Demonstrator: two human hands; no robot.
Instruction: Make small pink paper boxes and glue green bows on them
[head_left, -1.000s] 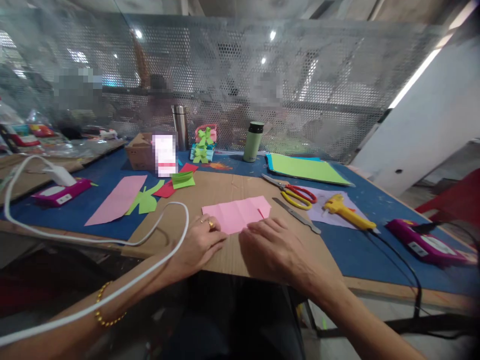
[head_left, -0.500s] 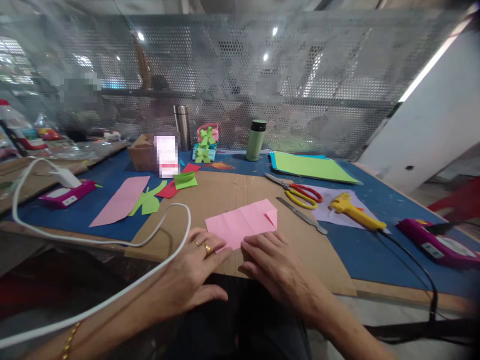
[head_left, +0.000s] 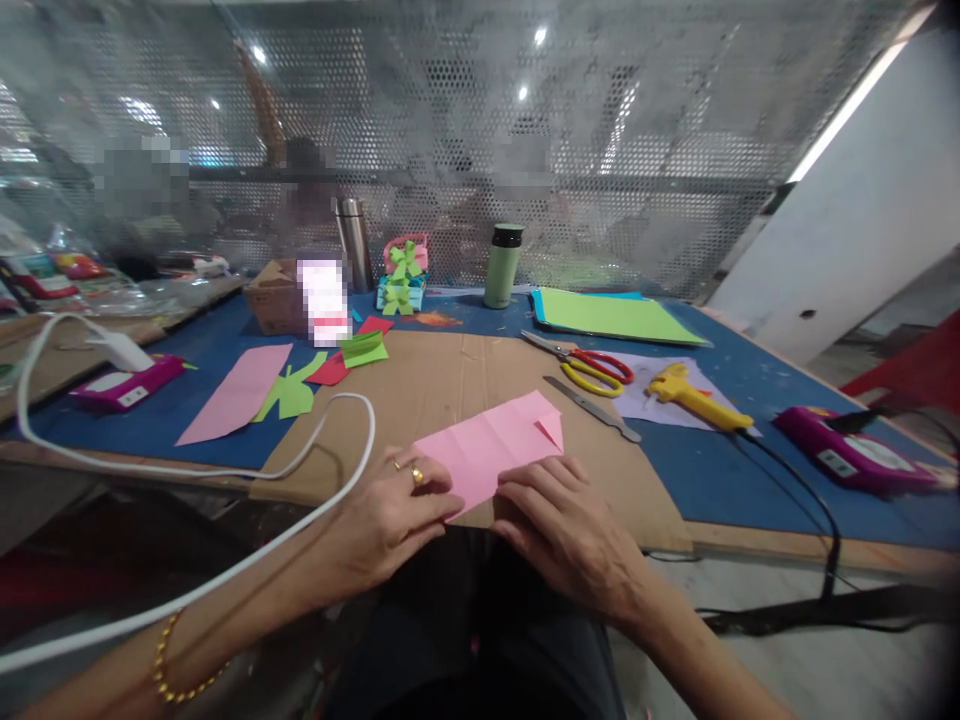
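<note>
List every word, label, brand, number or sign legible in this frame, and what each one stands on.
Nothing can be read here.
Green bottle: a mark near its base, too small to read.
Bright screen: pixelated, unreadable.
Colourful packaging at the far left: too blurred to read.

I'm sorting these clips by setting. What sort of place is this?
Probably a craft workspace: a yellow glue gun, scissors with red and yellow handles, and creased pink paper all lie on the table.
</note>
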